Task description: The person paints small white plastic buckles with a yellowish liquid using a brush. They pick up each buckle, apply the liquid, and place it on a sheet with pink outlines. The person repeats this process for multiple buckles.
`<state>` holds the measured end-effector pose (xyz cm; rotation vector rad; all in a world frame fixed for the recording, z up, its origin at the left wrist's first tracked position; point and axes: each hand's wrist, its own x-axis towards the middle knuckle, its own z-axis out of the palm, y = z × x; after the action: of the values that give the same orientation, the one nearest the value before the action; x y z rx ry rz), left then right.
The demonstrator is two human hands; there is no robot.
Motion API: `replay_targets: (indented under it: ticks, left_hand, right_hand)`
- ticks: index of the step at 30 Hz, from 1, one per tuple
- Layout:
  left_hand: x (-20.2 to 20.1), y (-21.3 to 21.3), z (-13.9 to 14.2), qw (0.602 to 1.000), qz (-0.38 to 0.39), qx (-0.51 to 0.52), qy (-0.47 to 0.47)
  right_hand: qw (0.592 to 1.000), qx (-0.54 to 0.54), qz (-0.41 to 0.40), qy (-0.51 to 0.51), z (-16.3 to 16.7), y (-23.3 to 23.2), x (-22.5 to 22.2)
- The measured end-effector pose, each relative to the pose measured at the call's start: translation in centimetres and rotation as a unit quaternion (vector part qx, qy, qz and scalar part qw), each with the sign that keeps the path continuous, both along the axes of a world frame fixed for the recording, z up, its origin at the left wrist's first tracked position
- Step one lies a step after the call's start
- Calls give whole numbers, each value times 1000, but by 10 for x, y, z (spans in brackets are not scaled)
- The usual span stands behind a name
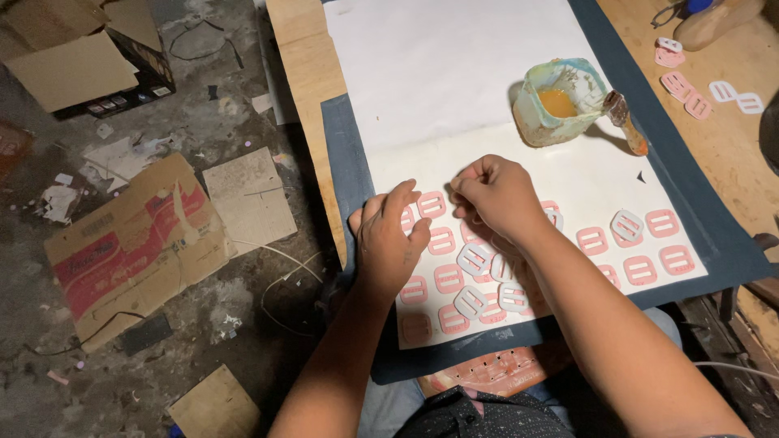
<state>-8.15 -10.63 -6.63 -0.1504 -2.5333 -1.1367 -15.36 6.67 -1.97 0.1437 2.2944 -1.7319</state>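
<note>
Your right hand [497,195]: fingers pinched shut, on what you could not tell. Your left hand [389,235]: flat, fingers pressing on a pink slotted piece [432,203] on the white sheet [454,73]. Piece's long axis ran roughly left-right, slots likewise. Progress, judged: lower rows filled with pink pieces; the sheet's upper half bare; glue pot [558,101] beside

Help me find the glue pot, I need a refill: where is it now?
In the head view the glue pot stands on the white sheet, upper right, beyond the right hand, with a brush leaning at its right.
</note>
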Motion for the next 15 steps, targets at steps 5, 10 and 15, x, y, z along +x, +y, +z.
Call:
replay_targets:
  ticks: [5, 10, 15]
  left_hand:
    - [0, 0, 1, 1000, -3, -10, 20]
    - [1, 1, 0, 999, 7, -38, 14]
    - [1, 2, 0, 997, 3, -54, 53]
  right_hand:
    - [996, -61, -53, 35, 2, 22, 8]
    - [992, -85, -97, 1, -1, 46, 35]
    - [994, -73, -82, 25, -3, 62, 53]
